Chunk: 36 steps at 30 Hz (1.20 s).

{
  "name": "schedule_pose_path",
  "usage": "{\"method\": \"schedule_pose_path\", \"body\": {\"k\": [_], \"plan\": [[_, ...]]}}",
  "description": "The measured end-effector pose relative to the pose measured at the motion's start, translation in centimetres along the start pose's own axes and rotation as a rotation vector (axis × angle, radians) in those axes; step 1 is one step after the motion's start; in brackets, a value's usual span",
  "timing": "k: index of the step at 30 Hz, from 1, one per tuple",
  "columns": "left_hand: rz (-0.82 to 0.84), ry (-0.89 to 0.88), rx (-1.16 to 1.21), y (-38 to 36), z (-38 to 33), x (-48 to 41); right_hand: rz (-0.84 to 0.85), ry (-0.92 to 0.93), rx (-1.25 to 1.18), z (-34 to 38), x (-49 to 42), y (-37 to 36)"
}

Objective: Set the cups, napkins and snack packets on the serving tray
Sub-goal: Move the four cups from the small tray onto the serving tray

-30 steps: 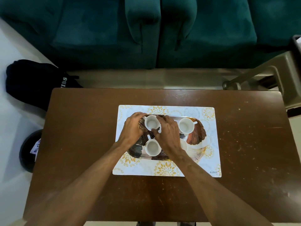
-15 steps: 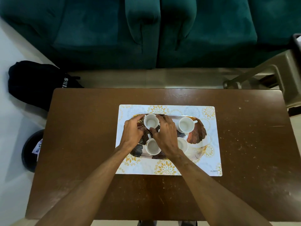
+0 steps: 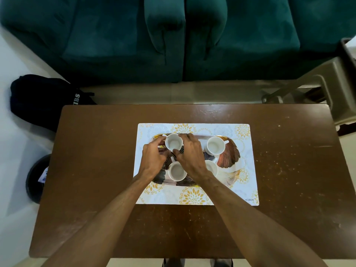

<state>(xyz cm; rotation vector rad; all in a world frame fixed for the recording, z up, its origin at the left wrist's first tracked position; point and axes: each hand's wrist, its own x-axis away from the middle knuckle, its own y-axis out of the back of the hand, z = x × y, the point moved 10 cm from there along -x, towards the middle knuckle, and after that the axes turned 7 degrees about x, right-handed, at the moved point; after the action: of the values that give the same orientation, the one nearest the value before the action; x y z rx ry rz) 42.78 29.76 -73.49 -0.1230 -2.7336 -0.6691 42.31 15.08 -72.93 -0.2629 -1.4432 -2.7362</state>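
A dark brown wooden table [image 3: 96, 170] fills the middle of the view, its top scratched and speckled, most of all on the right half. A rectangular placemat [image 3: 248, 189], white with yellow flower prints, lies at the table's centre with the word "KUBER" at its near right corner. Beyond the table stands a teal upholstered sofa [image 3: 96, 35], two padded arms side by side in its middle. A black bag [image 3: 38, 99] with white lettering lies on the pale floor [image 3: 15, 151] by the table's far left corner. Nearer on that side a round black bin [image 3: 35, 182] is partly hidden under the table edge. A grey-beige plastic stool [image 3: 335, 89] stands at the far right.
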Motion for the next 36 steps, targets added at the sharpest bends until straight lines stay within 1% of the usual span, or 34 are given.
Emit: {"method": "schedule_pose_path", "body": {"k": [9,12,14,16,19,21,23,25,27,30,36], "plan": [[-0.058,0.023,-0.029,0.6,0.3,0.1,0.022,0.014,-0.027,0.4,-0.1,-0.3],[-0.112,0.014,-0.057,1.2,0.0,0.5,0.01,0.019,-0.047,0.2,0.2,0.1],[-0.164,-0.022,-0.067,1.6,-1.0,1.2,-0.016,0.003,-0.062,0.0,0.7,0.9],[-0.206,-0.093,-0.082,1.5,-2.7,2.1,-0.046,-0.025,-0.07,-0.6,1.2,2.2],[-0.226,-0.181,-0.09,-0.1,-5.3,3.3,-0.149,-0.044,-0.079,-1.7,2.5,5.1],[-0.198,-0.199,-0.079,-2.2,-6.8,3.9,-0.247,-0.103,-0.054,-3.3,3.8,7.3],[-0.153,-0.209,-0.078,-4.6,-7.9,4.2,-0.339,-0.213,-0.057,-5.7,5.1,9.0],[-0.088,-0.201,-0.075,-7.2,-8.5,4.1,-0.375,-0.317,-0.09,-8.3,6.1,9.7],[-0.021,-0.197,-0.078,-9.4,-8.6,3.7,-0.344,-0.364,-0.138,-10.4,6.5,9.4],[0.045,-0.182,-0.108,-11.9,-7.9,2.7,-0.281,-0.359,-0.186,-12.2,6.2,8.3],[0.063,-0.15,-0.121,-13.1,-6.8,1.1,-0.239,-0.333,-0.288,-12.9,5.0,7.4]]}}
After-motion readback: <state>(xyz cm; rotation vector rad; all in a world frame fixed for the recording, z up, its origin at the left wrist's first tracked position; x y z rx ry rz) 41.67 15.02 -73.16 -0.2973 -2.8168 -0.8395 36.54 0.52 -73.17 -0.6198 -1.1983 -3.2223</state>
